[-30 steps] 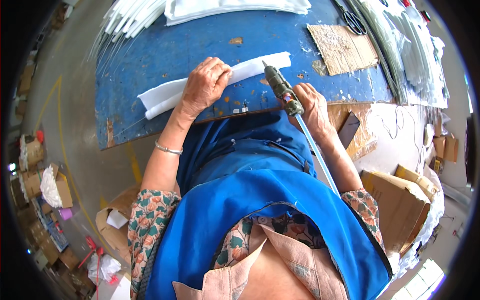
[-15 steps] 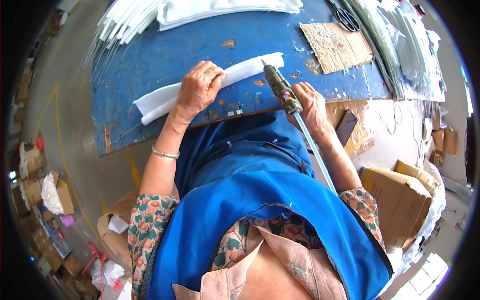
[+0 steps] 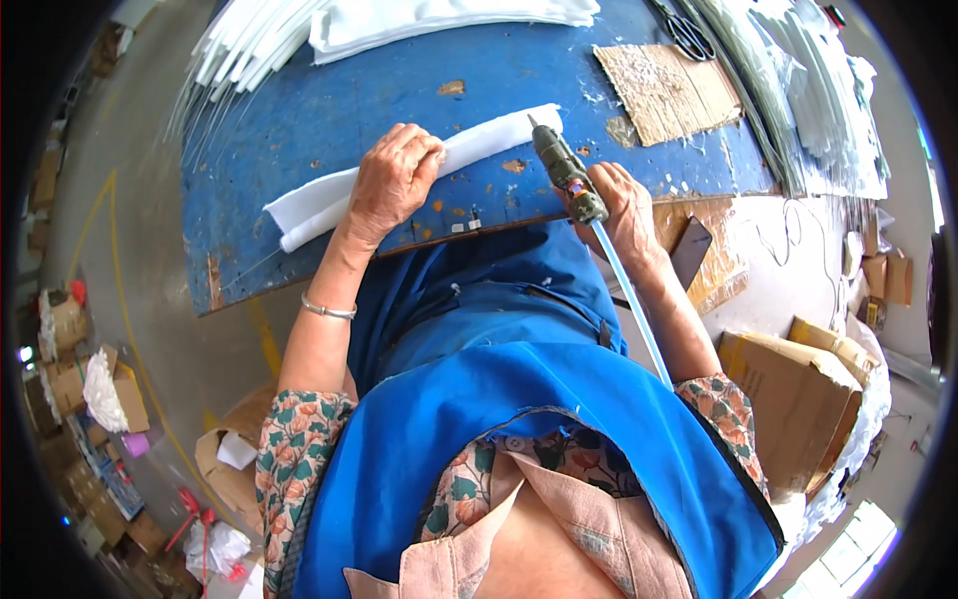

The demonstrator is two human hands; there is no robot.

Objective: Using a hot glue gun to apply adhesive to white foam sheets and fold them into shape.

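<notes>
Blue table (image 3: 299, 130), paint worn w/ chips and scuffs showing brown underneath, edge ragged. On it lies a long white strip (image 3: 419, 170), soft felt-like or foam-like sheet, folded or rolled lengthwise into a flat band, running diagonally from lower left to upper right across the near part of the top. Left hand (image 3: 391, 180) palm down on the strip's middle, fingers curled over its far edge, pressing it flat to the table; thin metal bangle (image 3: 328, 310) on that wrist, forearm coming up from the lower edge. Right hand (image 3: 624, 205) wrapped round the grip of a dark green glue gun (image 3: 564, 172), grimy, nozzle aimed up-left & touching or just at the strip's right end; can't tell if the trigger is squeezed. Long translucent glue stick (image 3: 629, 290) pokes out the gun's back, running down past the forearm. Beyond the gun: flat cardboard piece (image 3: 669, 85), rough & crusted w/ dried glue blobs, black scissors (image 3: 689, 35) just beside its far edge. Far edge of table: stack of more white sheets (image 3: 439, 15), smooth, folded. Person wears a blue apron over floral sleeves. Right of table, brown cartons (image 3: 798, 389) on the floor.
</notes>
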